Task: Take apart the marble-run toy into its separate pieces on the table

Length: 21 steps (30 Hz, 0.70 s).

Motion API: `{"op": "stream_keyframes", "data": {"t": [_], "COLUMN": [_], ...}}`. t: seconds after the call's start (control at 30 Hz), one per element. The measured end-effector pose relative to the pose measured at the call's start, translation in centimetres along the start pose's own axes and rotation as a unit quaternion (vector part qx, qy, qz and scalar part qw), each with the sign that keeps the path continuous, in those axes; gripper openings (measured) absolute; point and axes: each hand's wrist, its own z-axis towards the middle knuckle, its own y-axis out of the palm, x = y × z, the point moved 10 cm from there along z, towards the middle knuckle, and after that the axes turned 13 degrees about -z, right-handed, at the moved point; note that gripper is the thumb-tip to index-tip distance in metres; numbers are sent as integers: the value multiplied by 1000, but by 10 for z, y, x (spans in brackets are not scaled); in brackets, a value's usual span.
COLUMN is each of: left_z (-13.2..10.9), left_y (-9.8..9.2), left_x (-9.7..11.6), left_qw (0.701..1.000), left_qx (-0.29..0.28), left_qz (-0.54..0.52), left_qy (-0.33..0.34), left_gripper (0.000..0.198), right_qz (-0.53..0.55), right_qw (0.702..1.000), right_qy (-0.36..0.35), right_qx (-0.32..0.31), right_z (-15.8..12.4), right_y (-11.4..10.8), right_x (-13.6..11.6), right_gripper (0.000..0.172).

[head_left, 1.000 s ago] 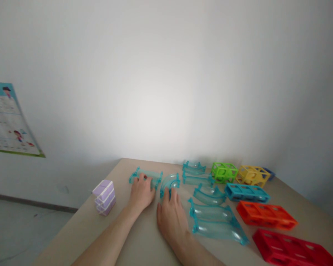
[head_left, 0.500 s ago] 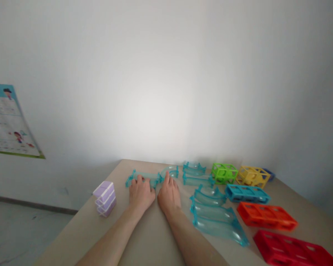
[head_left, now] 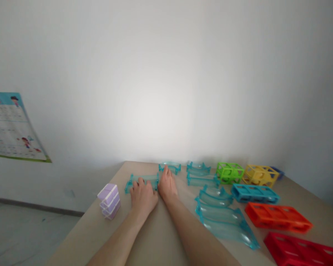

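Note:
My left hand (head_left: 143, 195) lies over the near edge of a long clear teal track piece (head_left: 144, 178), its fingers apart and resting on it. To its right, my right hand (head_left: 168, 184) reaches forward beside that piece's right end. Its fingertips touch the near side of a short curved teal piece (head_left: 170, 167) by the wall; its fingers are close together, and whether they grip it is hard to tell. Left of my hands stands a stack of lilac blocks (head_left: 110, 200). More clear teal pieces (head_left: 222, 212) lie in a column on the right.
On the table's right side are a green frame block (head_left: 229, 173), a yellow one (head_left: 259, 175), a blue one (head_left: 278, 172), and long teal (head_left: 254, 193), orange (head_left: 278, 216) and red (head_left: 302, 249) blocks. A wall stands behind; a poster (head_left: 13, 127) hangs at left.
The short curved piece has moved away from the long piece, back towards the wall, with my right hand at it. The long piece has turned slightly under my left hand. The view has shifted a little.

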Motion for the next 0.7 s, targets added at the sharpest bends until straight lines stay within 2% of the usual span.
{"op": "stream_keyframes", "data": {"t": [0.23,0.4,0.53,0.7], "left_z": [0,0,1,-1], "left_y": [2,2,2,3], "left_x": [1,1,0,2], "left_qw": [1000,1000,1000,999], "left_qx": [-3,-8,-5,5], "left_qz": [-6,-6,-3,3], "left_qy": [14,3,8,33], "left_gripper": [31,32,31,31], "right_qz": [5,-12,-32,-49], "right_qw": [999,999,999,998], "right_qy": [32,40,21,-33], "right_qx": [4,3,-1,-13], "right_z": [16,11,-15,-82], "right_y": [7,2,-12,-43], "right_x": [9,10,2,-7], "right_gripper": [58,57,52,39]}}
